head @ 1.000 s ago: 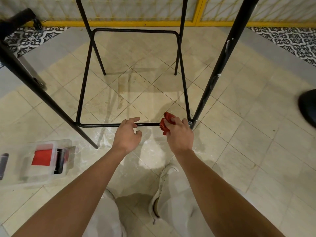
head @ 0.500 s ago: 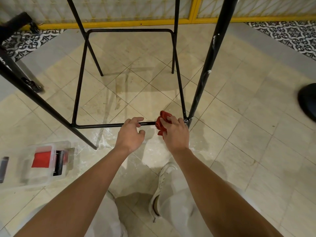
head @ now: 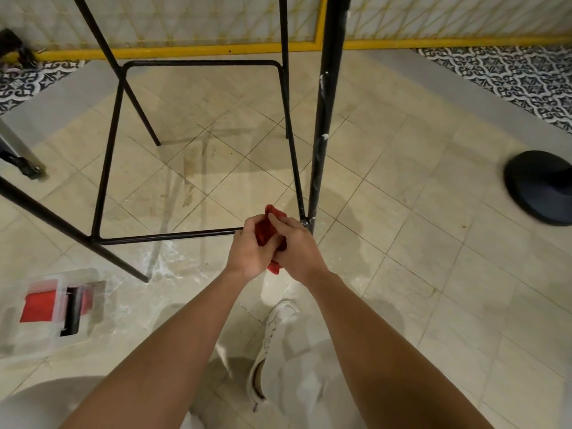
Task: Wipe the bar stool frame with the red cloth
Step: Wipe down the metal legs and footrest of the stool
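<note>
Left hand [head: 247, 253] off footrest bar [head: 170, 236], now joining right hand [head: 297, 246]; both bunching red cloth [head: 266, 232]; regrip, wiping paused.

Warm, dim indoor light. Your arms drop soft shadows on the floor tiles [head: 402, 212]. Plastic box [head: 55, 308] lower left and black round base [head: 541, 187] smear with blur; stool legs [head: 325, 119] bow at the edges.
</note>
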The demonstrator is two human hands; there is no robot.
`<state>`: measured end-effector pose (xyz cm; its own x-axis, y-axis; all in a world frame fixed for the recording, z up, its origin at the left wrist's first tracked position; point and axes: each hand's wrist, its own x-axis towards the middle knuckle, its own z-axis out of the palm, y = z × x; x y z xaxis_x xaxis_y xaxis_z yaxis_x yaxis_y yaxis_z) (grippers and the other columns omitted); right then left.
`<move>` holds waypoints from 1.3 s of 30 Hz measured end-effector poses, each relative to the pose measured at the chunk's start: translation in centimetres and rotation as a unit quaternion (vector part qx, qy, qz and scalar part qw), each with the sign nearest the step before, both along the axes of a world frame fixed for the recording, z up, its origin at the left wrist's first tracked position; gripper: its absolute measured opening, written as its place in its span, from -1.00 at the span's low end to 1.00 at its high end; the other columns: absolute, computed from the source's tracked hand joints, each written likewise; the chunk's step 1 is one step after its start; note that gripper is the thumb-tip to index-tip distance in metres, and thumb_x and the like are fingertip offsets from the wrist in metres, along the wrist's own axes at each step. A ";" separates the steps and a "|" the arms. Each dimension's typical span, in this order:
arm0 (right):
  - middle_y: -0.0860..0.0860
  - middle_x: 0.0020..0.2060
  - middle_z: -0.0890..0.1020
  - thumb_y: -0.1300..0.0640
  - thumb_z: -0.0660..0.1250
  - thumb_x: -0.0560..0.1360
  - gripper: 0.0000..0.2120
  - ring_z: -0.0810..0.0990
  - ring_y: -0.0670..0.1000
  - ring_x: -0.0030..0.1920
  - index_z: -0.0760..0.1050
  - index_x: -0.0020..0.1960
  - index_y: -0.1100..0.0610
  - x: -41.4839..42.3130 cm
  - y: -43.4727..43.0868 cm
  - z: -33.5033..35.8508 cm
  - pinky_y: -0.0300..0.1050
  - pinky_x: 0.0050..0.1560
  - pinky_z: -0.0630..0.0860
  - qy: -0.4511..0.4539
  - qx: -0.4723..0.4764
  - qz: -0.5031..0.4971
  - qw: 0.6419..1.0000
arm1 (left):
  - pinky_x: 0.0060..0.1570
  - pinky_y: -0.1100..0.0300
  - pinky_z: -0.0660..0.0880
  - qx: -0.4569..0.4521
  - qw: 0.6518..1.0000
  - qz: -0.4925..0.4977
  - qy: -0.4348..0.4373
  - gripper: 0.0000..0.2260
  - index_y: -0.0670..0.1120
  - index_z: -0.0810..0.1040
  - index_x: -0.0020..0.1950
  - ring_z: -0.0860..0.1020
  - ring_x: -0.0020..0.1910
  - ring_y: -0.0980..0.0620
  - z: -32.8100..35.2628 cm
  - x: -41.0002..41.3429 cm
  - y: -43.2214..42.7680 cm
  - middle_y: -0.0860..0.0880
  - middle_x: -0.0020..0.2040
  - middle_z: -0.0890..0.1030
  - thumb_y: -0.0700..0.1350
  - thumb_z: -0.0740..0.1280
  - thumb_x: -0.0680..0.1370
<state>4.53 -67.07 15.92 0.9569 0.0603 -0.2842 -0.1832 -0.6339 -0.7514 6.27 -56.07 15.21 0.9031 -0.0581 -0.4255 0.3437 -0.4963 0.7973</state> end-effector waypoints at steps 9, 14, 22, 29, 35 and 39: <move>0.02 0.26 0.49 0.41 0.26 0.38 -0.43 0.54 -0.01 0.09 0.45 0.33 0.02 0.0 -2.0 1.2 -0.29 0.03 0.46 0.048 0.024 -0.045 0.998 | 0.00 0.10 0.54 0.100 0.994 0.037 -0.035 -0.66 0.00 0.41 0.29 0.56 -0.03 -0.09 -0.5 0.2 -1.0 -0.15 0.11 0.53 -0.19 0.31 0.53; 0.00 0.14 0.61 0.33 0.18 0.45 -0.62 0.59 0.02 -0.01 0.63 0.08 0.00 0.1 -4.3 1.4 -0.19 -0.01 0.54 0.122 -0.041 -0.187 0.974 | -0.01 0.20 0.36 0.192 0.977 0.035 -0.086 -0.69 -0.06 0.43 0.35 0.46 -0.09 -0.06 0.4 0.2 -1.4 -0.20 0.11 0.47 -0.07 0.20 0.61; 0.01 0.17 0.56 0.30 0.22 0.43 -0.56 0.49 -0.03 -0.10 0.49 0.26 0.03 0.6 -5.2 1.7 -0.17 -0.14 0.47 0.140 -0.036 -0.292 0.945 | 0.02 0.06 0.44 0.257 0.956 -0.064 -0.125 -0.67 -0.10 0.44 0.33 0.48 0.05 -0.17 -0.1 0.1 -4.4 -0.21 0.03 0.55 -0.03 0.21 0.60; 0.08 0.29 0.47 0.30 0.22 0.48 -0.50 0.49 0.05 0.19 0.35 0.40 0.08 1.0 -5.6 1.9 -0.21 -0.03 0.43 0.123 0.012 -0.298 0.947 | -0.13 0.16 0.40 0.238 0.964 -0.083 -0.090 -0.67 -0.05 0.40 0.38 0.47 -0.16 -0.09 0.6 1.2 -3.4 -0.20 0.09 0.47 -0.08 0.19 0.61; 0.06 0.31 0.45 0.30 0.23 0.48 -0.48 0.45 0.05 0.27 0.33 0.41 0.05 1.1 -5.3 1.7 -0.18 0.13 0.42 0.132 0.039 -0.282 0.949 | -0.15 0.21 0.38 0.169 0.979 -0.051 -0.097 -0.68 -0.10 0.43 0.34 0.47 -0.17 -0.06 0.8 0.3 -5.9 -0.19 0.07 0.47 -0.07 0.22 0.60; 0.06 0.32 0.43 0.20 0.27 0.49 -0.48 0.45 0.06 0.27 0.28 0.43 0.05 1.2 -5.1 1.2 -0.12 0.21 0.45 0.149 0.038 -0.270 0.951 | -0.05 0.18 0.42 0.173 0.973 -0.099 -0.114 -0.66 -0.07 0.42 0.36 0.53 -0.08 -0.13 0.7 0.5 -4.7 -0.17 0.09 0.45 -0.08 0.25 0.58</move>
<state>5.71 -72.21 17.09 0.7317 -0.3846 -0.5627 -0.6785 -0.3326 -0.6550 6.80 -60.74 15.95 0.9621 -0.1301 -0.2399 0.0472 -0.7866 0.6157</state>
